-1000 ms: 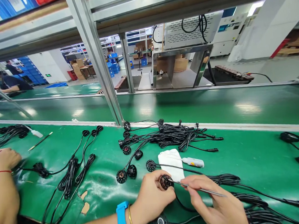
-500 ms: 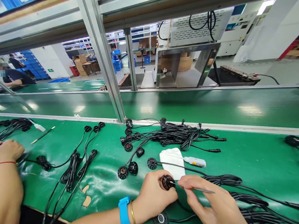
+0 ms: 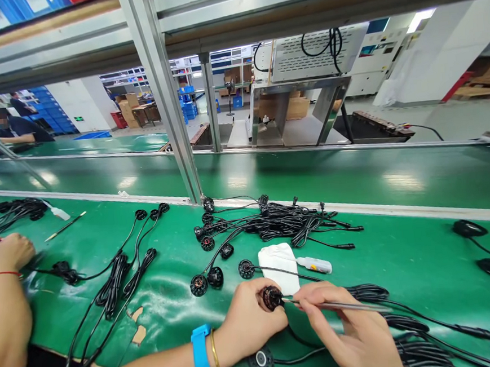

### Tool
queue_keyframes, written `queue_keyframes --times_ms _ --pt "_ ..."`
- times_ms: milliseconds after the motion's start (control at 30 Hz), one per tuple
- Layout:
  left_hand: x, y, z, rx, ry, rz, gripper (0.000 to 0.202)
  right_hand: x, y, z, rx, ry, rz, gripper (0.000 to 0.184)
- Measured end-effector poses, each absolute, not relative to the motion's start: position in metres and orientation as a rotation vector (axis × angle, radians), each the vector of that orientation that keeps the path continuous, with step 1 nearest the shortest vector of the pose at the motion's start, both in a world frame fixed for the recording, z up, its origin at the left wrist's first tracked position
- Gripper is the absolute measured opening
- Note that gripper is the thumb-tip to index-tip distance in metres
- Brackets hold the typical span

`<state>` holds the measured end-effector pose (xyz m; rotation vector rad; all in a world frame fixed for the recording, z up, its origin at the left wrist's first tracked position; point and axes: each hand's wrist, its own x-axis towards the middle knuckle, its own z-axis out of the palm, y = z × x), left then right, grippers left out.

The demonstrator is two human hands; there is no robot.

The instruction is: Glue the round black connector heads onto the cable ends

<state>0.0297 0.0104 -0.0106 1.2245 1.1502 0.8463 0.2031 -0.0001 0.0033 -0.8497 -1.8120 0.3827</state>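
Reading the feed: the small round motor [image 3: 272, 298], black-bodied with copper windings showing, sits pinched in my left grip [image 3: 254, 325], closed around its rim just above the worktop [image 3: 386, 257]. Its black cable [image 3: 366, 292] runs off right in loose coils. Right grip [image 3: 350, 331] closed on a slender steel pick [image 3: 335, 305], held pencil-style, tip at the motor's face.

Directly behind the motor, a folded white cloth [image 3: 279, 268] lies on the green surface, a small white tube with a yellow label [image 3: 315, 265] just beside it. Three more motors [image 3: 215, 277] lie left of the cloth, their leads trailing back to a tangled cable heap [image 3: 273, 223] farther up. A black disc with a pale centre [image 3: 261, 359] lies below my left wrist, touching a cable. Blue wristband [image 3: 202, 356] and gold bangle [image 3: 215, 355] on that wrist.

Far left, a co-worker's hand [image 3: 7, 253], red cord at the wrist, rests near a coiled black cable set [image 3: 112, 279]. Beyond the worktop's edge runs a second green belt [image 3: 312, 175].
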Motion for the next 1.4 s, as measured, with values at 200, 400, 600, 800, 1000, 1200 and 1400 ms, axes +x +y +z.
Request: queue_keyframes --times_ms 200,400,600,800,1000,1200,1400 --pt "0.031 0.007 -0.01 1.285 1.182 0.844 0.014 0.194 -0.004 -0.01 -0.832 -1.829 0.387 0.017" --pt "0.031 0.003 -0.015 1.315 1.206 0.856 0.009 0.183 -0.007 -0.018 -0.868 -1.867 0.308 0.018" --pt "0.032 0.003 -0.014 1.312 1.169 0.879 0.006 0.177 -0.007 -0.017 -0.903 -1.867 0.314 0.016" --pt "0.035 0.004 -0.015 1.289 1.214 0.819 0.019 0.197 -0.005 -0.006 -0.962 -1.614 0.429 0.014" --pt "0.034 0.006 -0.013 1.238 1.207 0.816 0.02 0.204 0.002 -0.008 -0.854 -1.801 0.428 0.016" --pt "0.033 0.009 -0.012 1.187 1.144 0.832 0.017 0.194 0.005 -0.018 -0.824 -1.913 0.463 0.017" --pt "0.031 0.01 -0.006 1.221 1.229 0.803 0.027 0.234 0.025 -0.002 -1.176 -1.774 0.098 0.01"
